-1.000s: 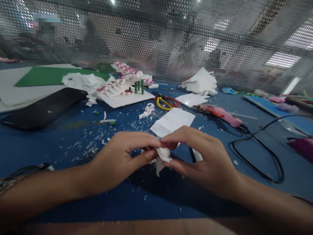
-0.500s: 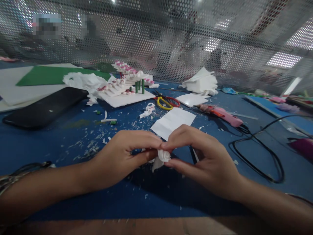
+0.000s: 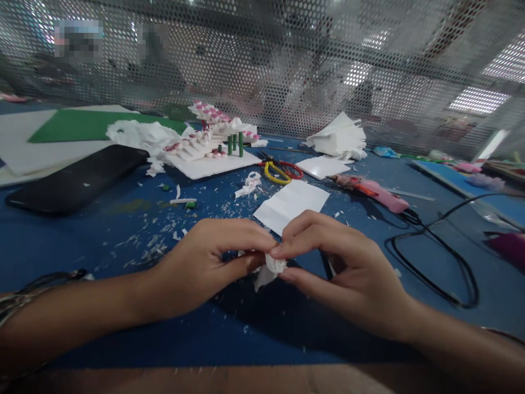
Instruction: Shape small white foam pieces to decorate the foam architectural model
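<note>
Between my two hands is a small white paper rosette [image 3: 276, 265], coiled at its right end, with a loose strip hanging below it. My left hand [image 3: 217, 257] pinches its left side between thumb and fingers. My right hand [image 3: 336, 257] has its index finger and thumb closed around the coiled end. The part under the left fingertips is hidden. Just beyond the hands lies a flat white sheet of paper [image 3: 292, 203] on the blue table [image 3: 164, 334].
Scissors with yellow and red handles [image 3: 283, 171] lie ahead. A pink glue gun [image 3: 375, 194] trails a black cable [image 3: 410, 273] at right. Left are a black phone [image 3: 77, 178] and crumpled tissue [image 3: 141, 137]. Behind stand a white foam board [image 3: 200, 168] with decorations and a paper stack [image 3: 338, 138].
My right fingers have shifted slightly on the rosette, the index finger moving over its top edge. My left hand keeps its pinch almost unmoved.
</note>
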The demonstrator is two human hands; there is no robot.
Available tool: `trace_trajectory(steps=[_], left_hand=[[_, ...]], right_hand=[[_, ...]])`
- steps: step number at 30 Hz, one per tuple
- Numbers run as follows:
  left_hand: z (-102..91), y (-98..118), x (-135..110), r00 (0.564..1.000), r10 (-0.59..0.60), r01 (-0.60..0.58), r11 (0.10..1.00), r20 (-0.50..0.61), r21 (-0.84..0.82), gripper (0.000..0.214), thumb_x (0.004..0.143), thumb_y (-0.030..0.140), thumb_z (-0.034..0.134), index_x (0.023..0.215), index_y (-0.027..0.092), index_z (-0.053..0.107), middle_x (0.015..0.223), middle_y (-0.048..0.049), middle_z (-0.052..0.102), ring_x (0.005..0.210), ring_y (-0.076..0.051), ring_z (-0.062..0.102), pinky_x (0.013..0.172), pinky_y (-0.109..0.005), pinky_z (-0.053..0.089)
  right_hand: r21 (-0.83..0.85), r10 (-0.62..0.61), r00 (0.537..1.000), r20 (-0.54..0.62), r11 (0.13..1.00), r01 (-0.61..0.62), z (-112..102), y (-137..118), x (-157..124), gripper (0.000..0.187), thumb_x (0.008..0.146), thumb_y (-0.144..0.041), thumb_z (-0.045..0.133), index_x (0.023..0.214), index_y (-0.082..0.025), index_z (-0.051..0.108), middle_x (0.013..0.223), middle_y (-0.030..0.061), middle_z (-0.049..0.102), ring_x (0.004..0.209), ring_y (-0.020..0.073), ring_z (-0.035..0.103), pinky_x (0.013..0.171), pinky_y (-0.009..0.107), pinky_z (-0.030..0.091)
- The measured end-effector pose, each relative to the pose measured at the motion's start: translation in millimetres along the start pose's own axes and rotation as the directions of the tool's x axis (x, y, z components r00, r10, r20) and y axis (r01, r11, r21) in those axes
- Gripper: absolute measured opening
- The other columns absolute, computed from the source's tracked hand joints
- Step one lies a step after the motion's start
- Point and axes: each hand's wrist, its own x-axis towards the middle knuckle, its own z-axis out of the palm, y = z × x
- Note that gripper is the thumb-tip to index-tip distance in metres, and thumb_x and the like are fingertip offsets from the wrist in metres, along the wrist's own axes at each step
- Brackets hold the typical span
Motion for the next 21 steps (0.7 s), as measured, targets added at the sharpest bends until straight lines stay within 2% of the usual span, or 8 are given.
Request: trace_trajectory(steps=[12,21], left_hand=[[-0.2,0.2,-0.3,1.000,-0.031,0.031,0.999,-0.003,0.004,0.019,0.076,0.011,0.049,0.084,0.020,0.064,0.082,0.0017,0.067,0.073,-0.009,0.059,0.064,-0.016,0.044],[-0.7,2.9,-0.6,0.998,-0.064,0.065,0.996,0.010,-0.056,0.021,0.074,0.009,0.051,0.085,0.021,0.065,0.084,0.0016,0.066,0.075,-0.008,0.058,0.066,-0.015,0.043]], right_hand=[[0.041,0.015,1.000,-0.007,0.999,-0.015,-0.4,0.9,1.0,0.013,0.073,-0.009,0.057,0.084,-0.015,0.060,0.077,0.0023,0.060,0.075,0.0091,0.055,0.067,0.023,0.046],[0.124,0.117,0.993,0.012,0.985,-0.118,-0.5,0.1,-1.6,0.013,0.074,-0.012,0.056,0.085,-0.017,0.061,0.079,0.0020,0.057,0.074,0.0092,0.055,0.066,0.023,0.047]])
